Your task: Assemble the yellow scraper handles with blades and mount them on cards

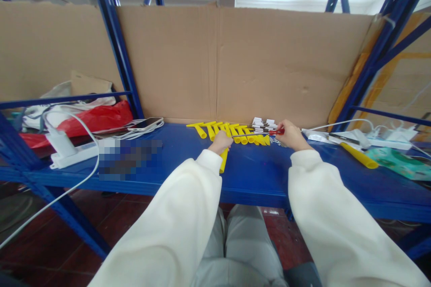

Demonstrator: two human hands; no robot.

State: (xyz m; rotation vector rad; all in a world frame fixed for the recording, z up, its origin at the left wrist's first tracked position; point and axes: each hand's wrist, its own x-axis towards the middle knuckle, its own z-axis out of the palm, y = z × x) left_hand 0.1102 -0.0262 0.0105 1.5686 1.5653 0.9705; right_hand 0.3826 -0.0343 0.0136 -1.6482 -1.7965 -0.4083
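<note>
My left hand is closed around a yellow tube-like plastic piece, whose round end points down toward me. In my right hand is a screwdriver with a red handle. Its metal shaft reaches left to the piece at my left hand; the exact contact of the tip is too small to tell. Behind my hands lies a row of similar yellow pieces, partly hidden by my left hand and the shaft. Small items with white ends lie behind that row. Little shiny metal bits are beside my right hand.
On the left of the blue shelf are a white power strip, a phone and a red bag. At right lie another yellow tube, a green packet and white cables. Cardboard stands behind.
</note>
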